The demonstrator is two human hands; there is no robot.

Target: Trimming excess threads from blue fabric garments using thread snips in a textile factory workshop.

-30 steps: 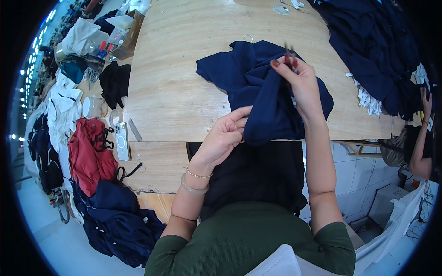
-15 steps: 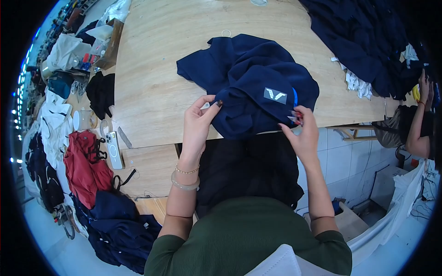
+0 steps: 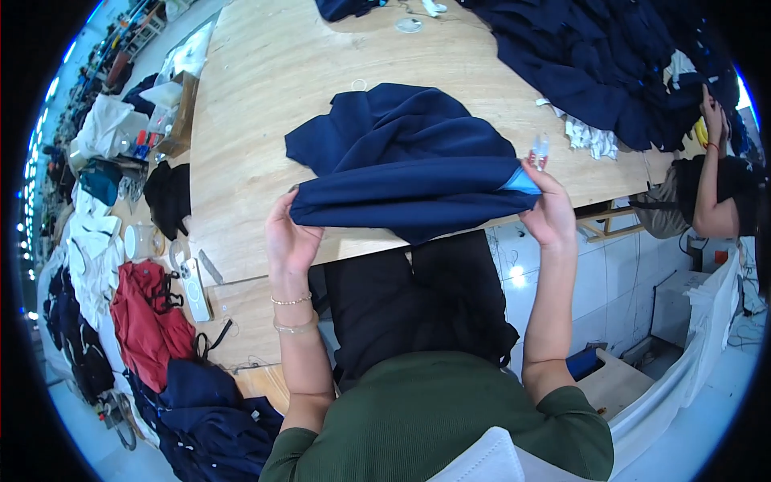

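Observation:
A navy blue garment (image 3: 418,120) lies bunched at the front edge of the wooden table, its far part resting on the tabletop. My left hand (image 3: 291,233) is closed on the left end of a folded section, thumb on top. At the other end my right hand (image 3: 552,210) grips the same section beside a light blue patch (image 3: 522,181). Between them the cloth is stretched sideways in a long fold, with its near edge hanging past the table edge. A small clear or shiny object (image 3: 540,146) sticks up at my right fingers, too blurred to name.
Dark navy cloth (image 3: 562,64) is heaped at the far right, with white pieces (image 3: 590,138) beneath. A co-worker's arm (image 3: 711,169) reaches in there. On the left are a phone (image 3: 194,291), a clear jar (image 3: 142,241), a red garment (image 3: 144,313) and a cardboard box (image 3: 183,116).
Both hands have moved apart, stretching the garment's near section into a long fold. The pale emblem that faced up has gone from sight. My view has shifted slightly.

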